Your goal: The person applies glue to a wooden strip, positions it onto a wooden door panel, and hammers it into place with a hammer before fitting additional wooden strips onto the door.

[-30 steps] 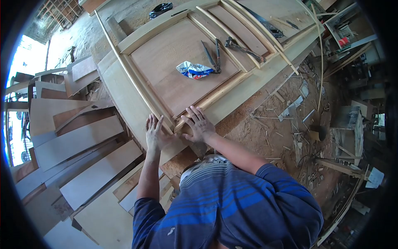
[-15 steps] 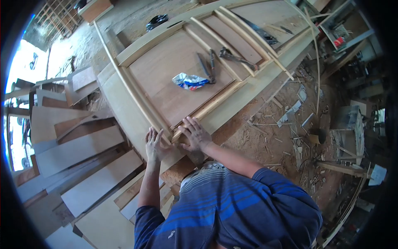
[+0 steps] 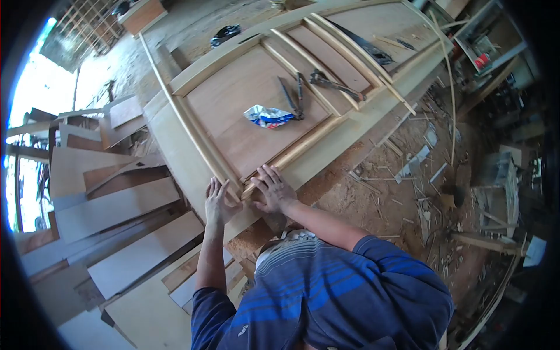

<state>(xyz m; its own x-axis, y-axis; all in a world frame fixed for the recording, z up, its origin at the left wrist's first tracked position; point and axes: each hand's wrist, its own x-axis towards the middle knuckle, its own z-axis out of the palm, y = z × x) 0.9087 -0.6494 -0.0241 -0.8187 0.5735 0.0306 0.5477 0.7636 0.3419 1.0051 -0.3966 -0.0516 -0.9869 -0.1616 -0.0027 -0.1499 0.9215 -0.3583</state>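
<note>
A large wooden panel (image 3: 227,116) with raised frame strips lies in front of me. My left hand (image 3: 219,204) is at its near corner, fingers stretched out against the near end of a long, thin wooden strip (image 3: 188,129). Beside it, my right hand (image 3: 273,189) rests with spread fingers on the near end of a wooden moulding (image 3: 309,140) along the panel's right side. The two strips come together between my hands; the thumbs partly cover the joint. On the panel lie a crumpled blue-and-white packet (image 3: 268,116), a dark pincer-like tool (image 3: 298,105) and what looks like a hammer (image 3: 335,86).
Stacked board offcuts (image 3: 116,210) lie to the left. Wood scraps and shavings cover the floor (image 3: 379,192) on the right. A loose thin strip (image 3: 399,97) sticks out over the panel's right edge. A black plastic bag (image 3: 225,35) sits beyond the far edge.
The view has shifted slightly. Both hands stay in nearly the same place at the corner, and the tools and packet have not moved on the panel.
</note>
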